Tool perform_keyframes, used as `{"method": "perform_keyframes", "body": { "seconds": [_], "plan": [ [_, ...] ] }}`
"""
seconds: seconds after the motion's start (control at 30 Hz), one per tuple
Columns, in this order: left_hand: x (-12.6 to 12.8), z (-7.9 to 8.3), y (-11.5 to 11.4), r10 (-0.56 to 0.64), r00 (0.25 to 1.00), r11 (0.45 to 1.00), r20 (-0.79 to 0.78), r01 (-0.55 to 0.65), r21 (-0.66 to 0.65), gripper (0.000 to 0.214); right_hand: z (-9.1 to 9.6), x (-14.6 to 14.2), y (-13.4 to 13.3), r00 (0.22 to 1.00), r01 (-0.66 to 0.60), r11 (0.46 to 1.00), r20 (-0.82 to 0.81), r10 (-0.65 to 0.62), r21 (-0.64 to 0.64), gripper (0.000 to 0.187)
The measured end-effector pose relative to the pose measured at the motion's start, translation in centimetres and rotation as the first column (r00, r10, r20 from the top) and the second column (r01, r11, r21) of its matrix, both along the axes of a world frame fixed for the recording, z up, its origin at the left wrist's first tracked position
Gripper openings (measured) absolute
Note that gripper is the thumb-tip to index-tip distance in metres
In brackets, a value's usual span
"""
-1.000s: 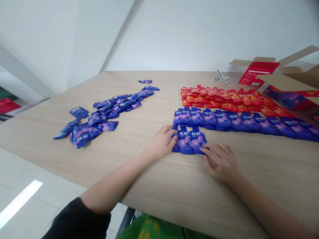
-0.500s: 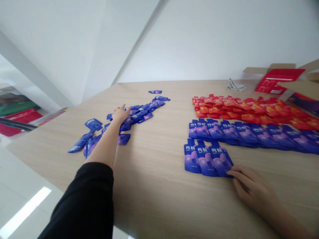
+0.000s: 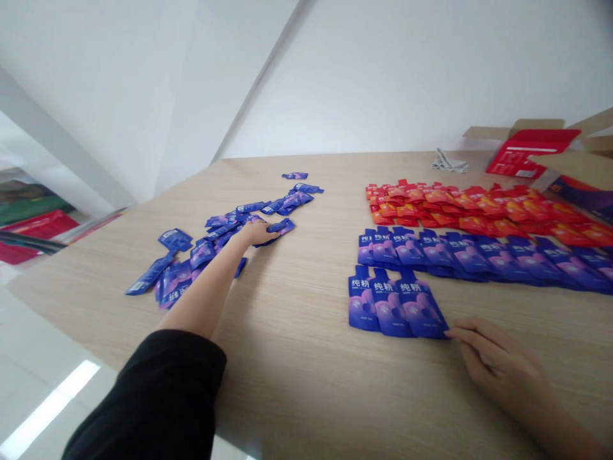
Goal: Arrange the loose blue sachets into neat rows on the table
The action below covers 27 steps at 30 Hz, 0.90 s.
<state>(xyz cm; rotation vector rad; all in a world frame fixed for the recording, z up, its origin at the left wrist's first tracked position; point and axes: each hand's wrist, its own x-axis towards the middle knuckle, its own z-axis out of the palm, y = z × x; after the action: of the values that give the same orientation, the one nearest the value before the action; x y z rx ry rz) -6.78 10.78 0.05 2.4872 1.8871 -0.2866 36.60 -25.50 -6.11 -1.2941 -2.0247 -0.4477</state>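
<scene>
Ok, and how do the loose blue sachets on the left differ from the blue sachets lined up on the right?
The loose blue sachets lie in a scattered, overlapping heap at mixed angles; the lined-up blue sachets sit side by side in two rows, all facing one way. The left hand lies on the loose ones; the right hand is beside the lined-up ones. Both are the same blue-purple pouches.
</scene>
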Motion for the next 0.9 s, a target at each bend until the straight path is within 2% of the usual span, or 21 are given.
{"method": "perform_keyframes", "body": {
  "seconds": [0.13,0.23,0.4,0.5,0.53,0.57,0.6,0.63,0.67,0.7,0.73,0.8,0.83,0.87,0.9],
  "plan": [
    [1.8,0.0,-2.5,-0.007,1.0,1.0,0.013,0.007,0.025,0.051,0.5,0.1,-0.7,1.0,-0.003,1.0,-0.029,0.003,-0.024,0.017],
    [2.5,0.3,-4.3,0.033,0.997,0.996,0.065,-0.038,0.081,0.04,0.6,0.3,-1.3,0.998,0.002,1.0,-0.059,-0.003,-0.013,0.017],
    [3.9,2.6,-7.4,0.146,0.951,0.956,0.271,-0.206,0.209,0.037,1.3,0.4,-1.5,0.996,-0.005,1.0,-0.084,0.006,0.01,0.019],
    [6.3,4.2,-10.2,0.134,0.894,0.946,0.428,-0.244,0.213,0.038,2.7,-0.5,-1.3,0.991,-0.035,0.999,-0.132,0.032,-0.016,0.022],
    [7.6,4.6,-11.5,0.12,0.836,0.96,0.535,-0.235,0.151,0.035,3.3,-1.0,-1.3,0.987,-0.046,0.999,-0.154,0.042,-0.024,0.023],
    [9.0,4.8,-13.0,0.126,0.727,0.979,0.675,-0.202,0.034,0.03,4.0,-1.6,-1.2,0.984,-0.057,0.998,-0.17,0.051,-0.03,0.025],
    [10.6,5.0,-14.6,0.171,0.56,0.985,0.811,-0.127,-0.121,0.025,4.6,-2.3,-1.2,0.983,-0.061,0.998,-0.175,0.055,-0.034,0.027],
    [12.2,5.0,-16.4,0.284,0.335,0.952,0.899,0.014,-0.306,0.023,5.2,-3.1,-1.3,0.984,-0.063,0.997,-0.167,0.056,-0.035,0.028],
    [13.8,5.0,-18.1,0.438,0.168,0.866,0.883,0.185,-0.465,0.025,5.8,-3.8,-1.3,0.987,-0.062,0.997,-0.149,0.056,-0.041,0.031],
    [15.4,4.9,-19.8,0.584,0.083,0.746,0.807,0.338,-0.574,0.027,6.4,-4.5,-1.5,0.991,-0.065,0.997,-0.123,0.058,-0.053,0.035],
    [16.8,4.7,-21.4,0.703,0.066,0.61,0.708,0.456,-0.648,0.027,6.8,-5.0,-1.7,0.994,-0.07,0.995,-0.091,0.064,-0.068,0.04],
    [19.1,4.4,-23.9,0.849,0.123,0.352,0.513,0.593,-0.724,0.024,7.5,-5.6,-2.1,0.994,-0.1,0.991,-0.044,0.096,-0.093,0.046],
    [20.0,4.2,-24.8,0.889,0.159,0.246,0.43,0.627,-0.739,0.022,7.7,-5.6,-2.4,0.992,-0.121,0.988,-0.037,0.117,-0.095,0.046],
    [20.7,4.0,-25.5,0.913,0.189,0.161,0.361,0.647,-0.745,0.02,7.8,-5.5,-2.7,0.99,-0.138,0.986,-0.039,0.135,-0.092,0.045],
    [21.3,3.8,-26.1,0.929,0.21,0.099,0.306,0.655,-0.749,0.018,7.8,-5.2,-3.0,0.988,-0.149,0.985,-0.046,0.146,-0.086,0.044]
  ]
}}
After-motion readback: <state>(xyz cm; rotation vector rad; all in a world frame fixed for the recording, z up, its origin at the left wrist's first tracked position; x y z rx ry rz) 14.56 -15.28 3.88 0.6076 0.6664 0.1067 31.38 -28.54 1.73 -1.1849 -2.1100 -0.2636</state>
